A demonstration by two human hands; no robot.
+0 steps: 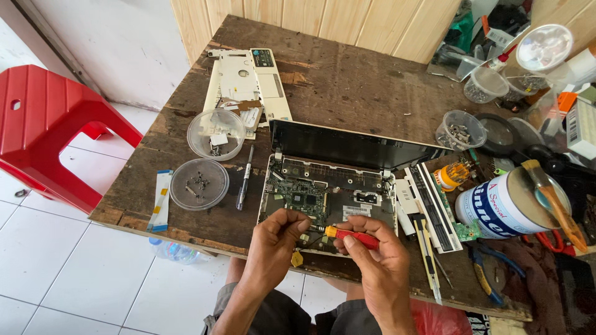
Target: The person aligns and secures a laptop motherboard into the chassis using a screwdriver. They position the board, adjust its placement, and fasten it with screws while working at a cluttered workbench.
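Now right hand (379, 260) wraps red screwdriver (354, 236), tip low on open laptop (327, 201). Left hand (276, 239) just beside tip, fingers pinched; what they pinch, cannot tell. Better keep shaft upright, press light, steady tip. Screw dish (199, 183) well left of grip.

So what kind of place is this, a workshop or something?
Most likely a small electronics repair bench. An opened laptop lies on a worn wooden table, the right hand holds a red screwdriver, and clear dishes of screws sit beside it.
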